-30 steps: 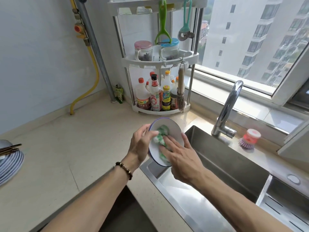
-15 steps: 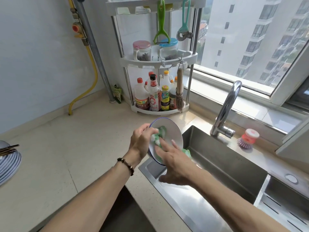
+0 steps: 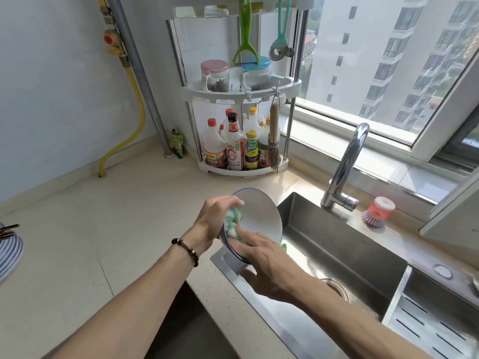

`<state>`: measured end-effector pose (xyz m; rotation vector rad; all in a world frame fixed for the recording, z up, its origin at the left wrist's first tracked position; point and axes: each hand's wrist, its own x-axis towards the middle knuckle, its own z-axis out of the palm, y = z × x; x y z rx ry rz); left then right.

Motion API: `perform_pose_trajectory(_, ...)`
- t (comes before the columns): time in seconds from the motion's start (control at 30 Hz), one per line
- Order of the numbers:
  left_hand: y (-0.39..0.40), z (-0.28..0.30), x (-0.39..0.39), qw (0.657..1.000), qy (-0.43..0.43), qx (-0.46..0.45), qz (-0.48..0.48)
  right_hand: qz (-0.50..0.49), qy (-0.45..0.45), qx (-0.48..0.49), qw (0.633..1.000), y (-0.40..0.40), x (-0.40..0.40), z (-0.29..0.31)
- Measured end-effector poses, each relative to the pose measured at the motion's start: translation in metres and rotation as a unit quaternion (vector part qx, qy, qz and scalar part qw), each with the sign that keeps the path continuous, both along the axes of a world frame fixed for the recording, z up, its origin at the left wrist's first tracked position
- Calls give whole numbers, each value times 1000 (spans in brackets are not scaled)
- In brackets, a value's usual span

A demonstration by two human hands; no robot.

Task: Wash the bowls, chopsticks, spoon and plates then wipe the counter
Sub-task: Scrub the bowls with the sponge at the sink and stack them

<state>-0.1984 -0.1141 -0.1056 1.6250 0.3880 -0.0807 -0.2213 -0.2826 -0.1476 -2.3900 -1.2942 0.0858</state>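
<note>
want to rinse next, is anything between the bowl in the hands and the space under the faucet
Nothing visible does. The bowl, gripped by the left hand while the right hand presses the green cloth into it, sits over the sink corner; the basin toward the faucet looks open.

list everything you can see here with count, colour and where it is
bowl: 1, white with blue rim, tilted over the sink's left edge
cloth: 1, green and white, inside the bowl
sink: 1, steel, right of the counter
tap: 1, chrome, behind the sink
dish brush: 1, pink and purple, by the tap
rack: 1, white, counter corner
sauce bottles: several, bottom shelf
jars: 2, pink lid and blue lid, middle shelf
striped dishes: blue and white, far left edge, count unclear
chopsticks: dark, on those dishes
left hand: grips the bowl's rim
right hand: fingers press the cloth
</note>
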Motion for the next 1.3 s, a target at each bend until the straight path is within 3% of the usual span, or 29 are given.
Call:
perform_pose_trajectory(0.13, 10, 11, -1, 988, 57, 49, -138, 13, -152, -42, 987, -19, 16, -12)
perform_pose_trajectory(0.27, 8, 17, 0, 991, 77, 18, -104, -59, -210, -1, 976, -12, 20, -10)
perform_pose_trajectory(0.4, -18, -6, -11, 997, -62, -36, 33, -170, -109, 45, 978, 16, 15, 6)
perform_pose_trajectory(0.5, -22, -12, -7, 983, -127, -16, 129, -143, -11, 114, 983, 28, 12, 15)
perform_pose_trajectory(0.53, -18, -8, -6, 985, -125, -16, 120, -116, 11, 87, 989, 23, 13, 13)
perform_pose_trajectory(0.63, -3, -4, -7, 992, -100, 7, 75, -79, -122, -79, 986, 1, 28, 7)
perform_pose_trajectory(0.7, -6, 0, -9, 990, -110, 28, 86, -94, -137, -128, 978, -3, 34, 11)
perform_pose_trajectory(0.83, -12, 7, -8, 982, -118, 60, 137, -73, 72, -18, 995, 17, 19, 29)
perform_pose_trajectory(0.87, -11, 8, -9, 982, -120, 66, 126, -56, 87, 0, 995, 18, 15, 32)
perform_pose_trajectory(1.03, 2, 7, -8, 994, -84, 42, 60, -55, -112, -149, 981, -7, 32, 21)
perform_pose_trajectory(1.1, 0, 4, -6, 992, -88, 39, 77, -71, -77, -122, 987, 0, 26, 21)
perform_pose_trajectory(1.2, -2, 1, -5, 990, -85, 43, 102, -55, 88, -5, 995, 19, 5, 26)
perform_pose_trajectory(1.23, 0, 1, -5, 992, -71, 39, 96, -39, 92, -8, 995, 17, 3, 25)
perform_pose_trajectory(1.3, 6, 6, -6, 998, -31, 14, 47, -11, 6, -67, 998, 1, 12, 20)
